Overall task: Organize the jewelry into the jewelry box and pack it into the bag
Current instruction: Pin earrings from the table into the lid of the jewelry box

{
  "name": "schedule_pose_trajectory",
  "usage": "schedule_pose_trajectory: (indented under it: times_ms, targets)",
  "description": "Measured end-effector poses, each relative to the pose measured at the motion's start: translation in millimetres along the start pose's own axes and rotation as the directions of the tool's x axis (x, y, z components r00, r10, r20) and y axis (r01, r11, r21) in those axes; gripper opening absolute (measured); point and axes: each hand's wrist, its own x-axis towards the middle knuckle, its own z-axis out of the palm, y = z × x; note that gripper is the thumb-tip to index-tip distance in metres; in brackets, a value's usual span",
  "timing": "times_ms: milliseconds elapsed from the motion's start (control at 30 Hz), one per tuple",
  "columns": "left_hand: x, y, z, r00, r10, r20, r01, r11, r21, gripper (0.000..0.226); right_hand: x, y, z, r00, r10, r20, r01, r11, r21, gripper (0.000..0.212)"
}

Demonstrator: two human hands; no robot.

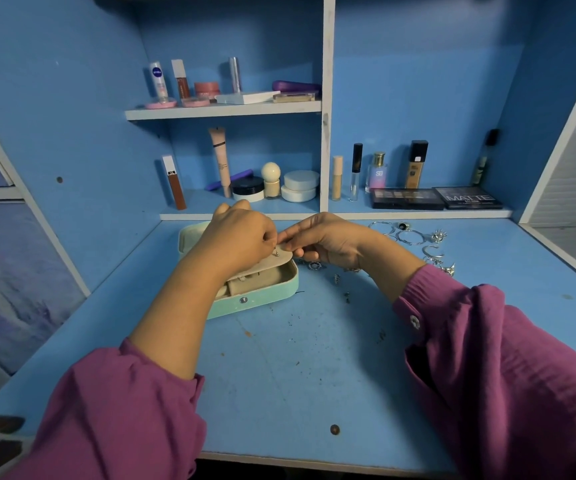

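The jewelry box [262, 292] is sat open on the blue counter [297, 358], a bit left of centre and toward the back. It's a mint-green oblong with rounded corners, long axis running roughly left to right and skewed a little, its snap-button front wall turned toward the near edge. The lid [189, 235] is propped up at the back-left, mostly hidden behind the left hand [241, 237].

A beige flap [272, 263] of the lining is lifted over the compartments. It's pinched at its right edge by the right hand [328, 239], thumb and fingers closed flat on it. The left hand's fingers are bunched tight around a tiny metal earring [276, 251] at the flap — how it's gripped can't quite be made out.

Just right of the box, loose silver jewelry [414, 237] is scattered toward the back-right of the counter: hoops, rings, small bits, some partly covered by the right wrist.

Plenty of bare counter is left in front of the box, scuffed and speckled with dark crumbs — the near edge is well clear. The counter is walled in by blue cabinet sides, with shelves [224, 110] of cosmetics at the back. Purple sleeves [487, 358] come in from both lower corners.
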Motion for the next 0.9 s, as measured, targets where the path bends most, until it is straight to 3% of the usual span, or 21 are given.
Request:
schedule_pose_trajectory:
  times_ms: [133,200,267,333,467,633,767,900]
  targets:
    - [-0.5,-5.4,-0.3,1.000,-0.013,-0.024,0.012,0.998,-0.065,0.016,-1.2,-3.9,4.0,1.000,0.015,-0.027,-0.014,1.000,0.013,0.017]
    - [0.1,-15.6,0.7,0.997,-0.057,-0.048,0.042,0.965,-0.260,0.013,-1.9,-5.5,6.0,0.999,0.012,-0.034,-0.012,1.000,0.013,0.021]
    - [-0.3,-31.6,0.1,0.986,-0.127,-0.106,0.055,0.856,-0.514,0.018,-2.6,-6.4,7.0,1.000,-0.004,-0.028,0.004,1.000,-0.022,0.025]
    - [-4.0,-49.1,-2.0,0.958,-0.232,-0.166,0.071,0.757,-0.650,0.020,-4.3,-7.2,7.3,0.999,-0.027,-0.020,0.026,0.998,-0.057,0.028]
    - [-14.8,-83.8,1.5,0.901,-0.388,-0.191,0.140,0.679,-0.721,0.035,-6.2,-8.2,10.2,0.996,-0.085,-0.032,0.080,0.989,-0.122,0.024]
    - [-24.3,-117.7,8.8,0.908,-0.412,-0.080,0.228,0.644,-0.731,0.050,-4.1,-5.9,17.4,0.972,-0.193,-0.132,0.165,0.965,-0.203,0.010]
    - [-29.0,-123.9,10.9,0.918,-0.396,0.005,0.265,0.604,-0.752,0.046,0.2,-5.6,24.4,0.938,-0.273,-0.211,0.238,0.955,-0.179,0.001]
    - [-30.9,-120.3,10.5,0.929,-0.370,-0.033,0.172,0.506,-0.845,0.031,7.4,-6.1,32.3,0.892,-0.318,-0.321,0.259,0.942,-0.212,0.015]
